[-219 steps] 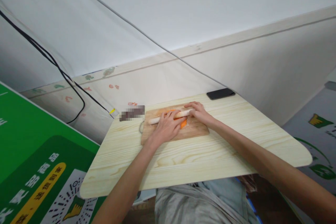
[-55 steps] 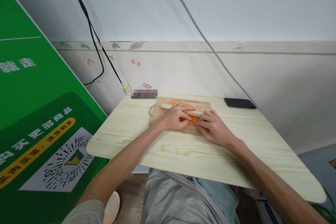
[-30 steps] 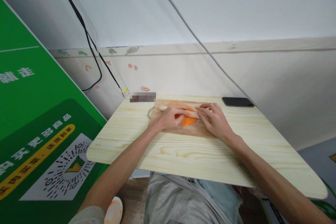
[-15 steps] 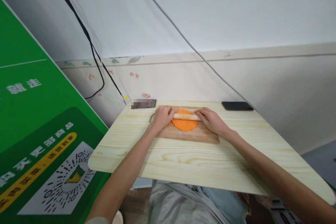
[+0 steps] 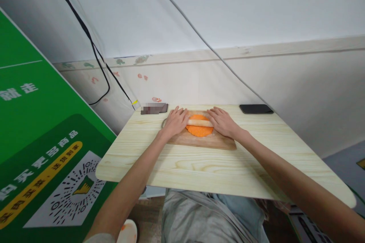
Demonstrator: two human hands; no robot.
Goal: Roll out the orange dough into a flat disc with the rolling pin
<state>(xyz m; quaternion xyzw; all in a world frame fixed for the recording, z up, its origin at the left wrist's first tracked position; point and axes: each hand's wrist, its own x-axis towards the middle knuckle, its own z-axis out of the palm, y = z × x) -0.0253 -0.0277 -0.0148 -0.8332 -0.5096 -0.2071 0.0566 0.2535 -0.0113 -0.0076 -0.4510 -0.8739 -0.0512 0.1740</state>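
A pale wooden rolling pin (image 5: 200, 123) lies crosswise over a flat round sheet of orange dough (image 5: 199, 132). Under the dough is a brown wooden cutting board (image 5: 205, 144). My left hand (image 5: 176, 121) rests on the pin's left end, palm down, with its fingers stretched forward. On the right end lies my right hand (image 5: 224, 122), also flat with fingers extended. Both hands cover the ends of the pin. Orange dough shows in front of and behind the pin.
The board sits on a light wood-grain table (image 5: 182, 171). A phone (image 5: 256, 109) lies at the back right, and a partly blurred dark device (image 5: 162, 108) at the back left. A green printed panel (image 5: 42, 121) stands at left. Cables (image 5: 85, 30) hang along the wall.
Both hands have gone from curled fingers around the pin's ends to flat, outstretched fingers over them. The whole view has shifted slightly.
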